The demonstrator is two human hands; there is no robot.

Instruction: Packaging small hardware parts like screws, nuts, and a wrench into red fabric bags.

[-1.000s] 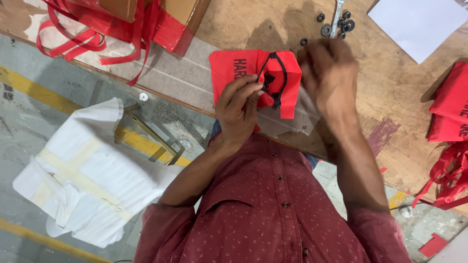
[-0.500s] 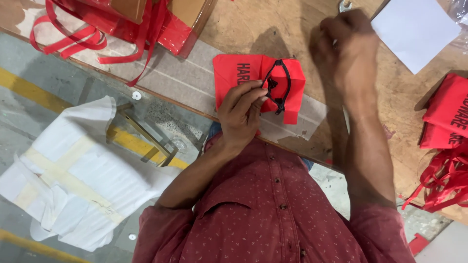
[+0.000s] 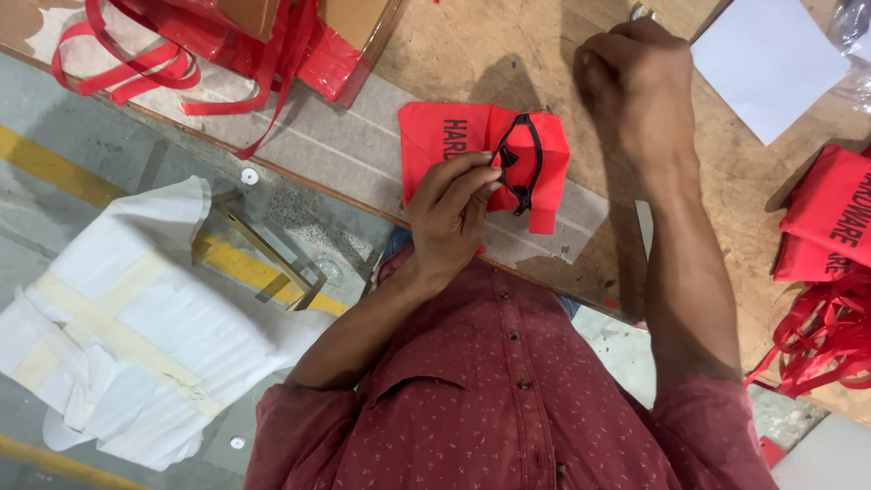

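- The left hand [image 3: 454, 213] sits low near the body, its forearm bent sharply at the elbow and its wrist cocked upward.
- Its fingers [image 3: 472, 177] curl together in a pinch, thumb meeting fingertips.
- The right hand [image 3: 635, 77] reaches farther out, forearm stretched long and straight.
- Its knuckles are bunched into a loose fist.

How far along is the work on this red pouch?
Done, apparently: folded red pouches lie stacked at the right. In hand: the left hand pinches one red pouch at its black-edged opening; the right hand is a closed fist beyond it, contents hidden. Left: that pouch is open, and more red bags wait top left.
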